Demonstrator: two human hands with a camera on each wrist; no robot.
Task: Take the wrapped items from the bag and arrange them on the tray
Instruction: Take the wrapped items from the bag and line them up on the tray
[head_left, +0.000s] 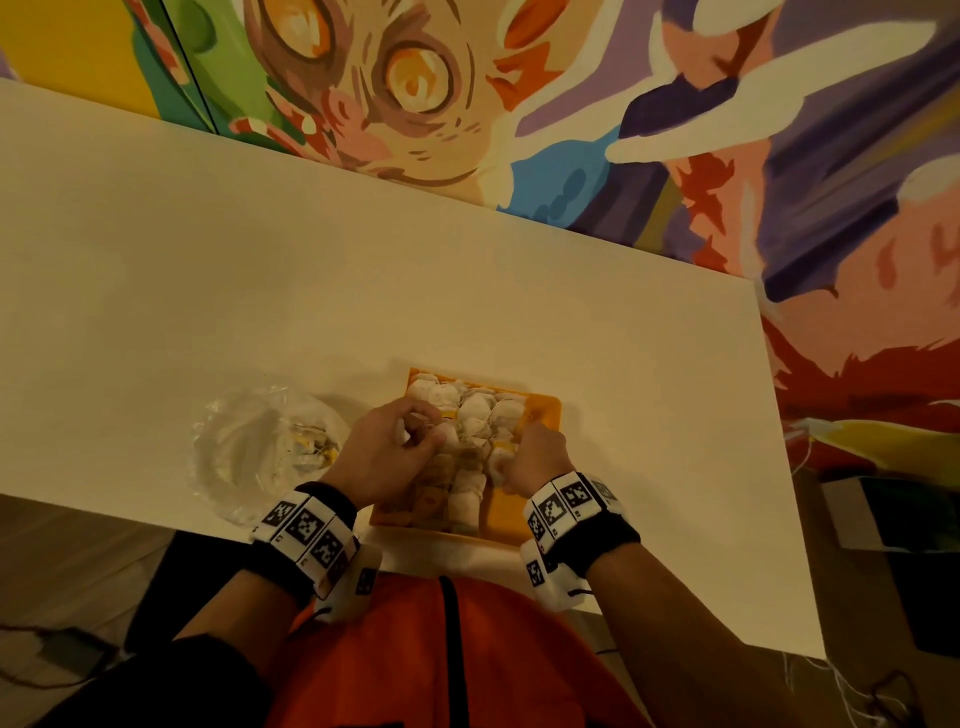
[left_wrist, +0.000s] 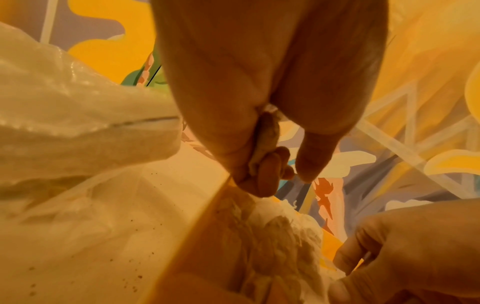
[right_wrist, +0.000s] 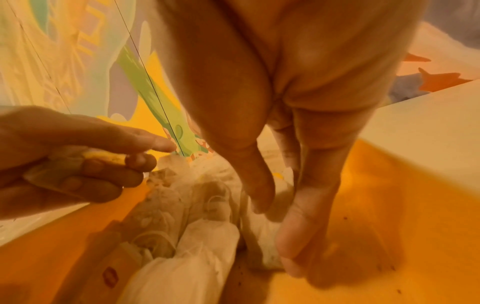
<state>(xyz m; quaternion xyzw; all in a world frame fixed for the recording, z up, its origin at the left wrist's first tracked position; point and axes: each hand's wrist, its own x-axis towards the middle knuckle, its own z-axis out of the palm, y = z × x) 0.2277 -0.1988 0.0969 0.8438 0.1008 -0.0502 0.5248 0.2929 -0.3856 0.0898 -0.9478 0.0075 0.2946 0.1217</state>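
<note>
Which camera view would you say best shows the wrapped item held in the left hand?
The right wrist view: the wrapped item lies unobstructed in the left hand, curled fingers around it. The left wrist view shows only its edge between palm and fingers. In the head view the hand hides it.

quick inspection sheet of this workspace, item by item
surface: white table, small brown specks beside the tray.
job's things: orange tray crowded with wrapped items; clear bag to its left, a few items still inside.
clutter: nothing seen.
grips: left hand holds one wrapped item over the tray; right hand pinches an item in the tray.
cables: thin wires on the floor.
surroundings: colourful mural.
</note>
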